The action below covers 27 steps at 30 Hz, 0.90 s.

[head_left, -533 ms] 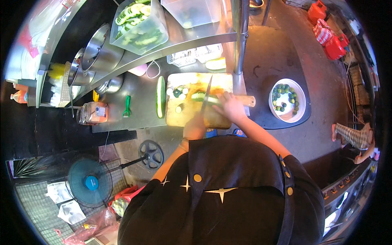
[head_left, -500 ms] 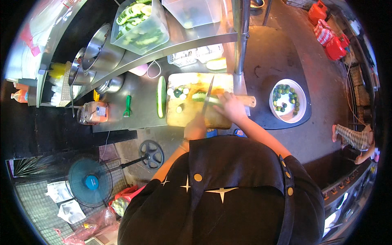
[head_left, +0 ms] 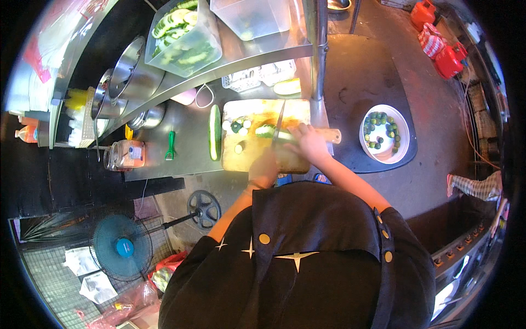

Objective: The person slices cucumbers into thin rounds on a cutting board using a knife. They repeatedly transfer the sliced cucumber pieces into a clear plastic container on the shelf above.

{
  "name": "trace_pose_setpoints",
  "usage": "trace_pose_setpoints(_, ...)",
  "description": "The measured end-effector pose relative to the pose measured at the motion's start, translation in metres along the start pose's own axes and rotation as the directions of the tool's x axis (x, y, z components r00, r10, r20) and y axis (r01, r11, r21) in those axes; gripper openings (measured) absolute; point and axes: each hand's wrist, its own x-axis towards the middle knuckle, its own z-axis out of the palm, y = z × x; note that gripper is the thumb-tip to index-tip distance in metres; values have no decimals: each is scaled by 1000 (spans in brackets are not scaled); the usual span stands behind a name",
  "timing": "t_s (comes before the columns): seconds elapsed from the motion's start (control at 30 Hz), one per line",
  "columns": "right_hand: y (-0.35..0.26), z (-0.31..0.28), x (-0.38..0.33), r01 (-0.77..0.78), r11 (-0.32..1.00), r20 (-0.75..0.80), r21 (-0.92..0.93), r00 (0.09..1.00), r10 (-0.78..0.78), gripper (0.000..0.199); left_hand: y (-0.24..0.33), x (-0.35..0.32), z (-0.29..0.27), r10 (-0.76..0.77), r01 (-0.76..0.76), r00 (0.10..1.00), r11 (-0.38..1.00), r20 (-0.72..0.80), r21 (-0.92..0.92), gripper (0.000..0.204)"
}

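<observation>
While the left hand [head_left: 264,166] is gripping the knife [head_left: 280,118] at the board's six o'clock edge, its fingers are grasping a handle that the hand itself is hiding. The blade is pointing toward twelve o'clock and lying across the cut cucumber [head_left: 264,131], though whether its edge is touching the flesh I cannot tell. The right hand [head_left: 308,143] is reaching over the board [head_left: 291,159] at three o'clock, and its fingers are grasping the cucumber's near end from above. That cucumber is resting about the board's middle, its length running from nine to three o'clock. Several rounds [head_left: 245,131] are lying between nine and ten o'clock on the board, and one lone round [head_left: 238,148] is sitting toward eight. Just beside the board at nine o'clock, a long cucumber [head_left: 214,132] is resting on the steel table [head_left: 192,156]; farther that way a green peeler [head_left: 171,145] is lying, with a jar [head_left: 129,153] standing beyond it. Well apart at three o'clock, a white bowl [head_left: 379,132] is holding limes [head_left: 375,118]. At eleven, a tub [head_left: 211,44] is standing on the shelf [head_left: 298,38], holding green slices [head_left: 175,22].
</observation>
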Motion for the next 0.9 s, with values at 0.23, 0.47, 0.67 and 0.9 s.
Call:
trace_pose_setpoints(0.23, 14, -5, -19, 21, 980, -106, 199, 994, 1, 52, 11, -19, -11, -86, 85, 996, 994, 9, 63, 28)
trace_pose_setpoints(0.47, 18, 8, -23, 93, 973, -283, 213, 959, -30, 45, -4, -3, 17, 0, 0, 1000, 1000, -5, -14, 27)
trace_pose_setpoints(0.67, 19, 2, -21, 71, 969, -261, 235, 965, -7, 43, -5, 5, 12, 78, -77, 995, 997, -68, 13, 26)
trace_pose_setpoints(0.9, 18, 3, -22, 77, 968, -270, 239, 963, -10, 42, 6, -16, 2, -8, 14, 998, 996, -66, 90, 25)
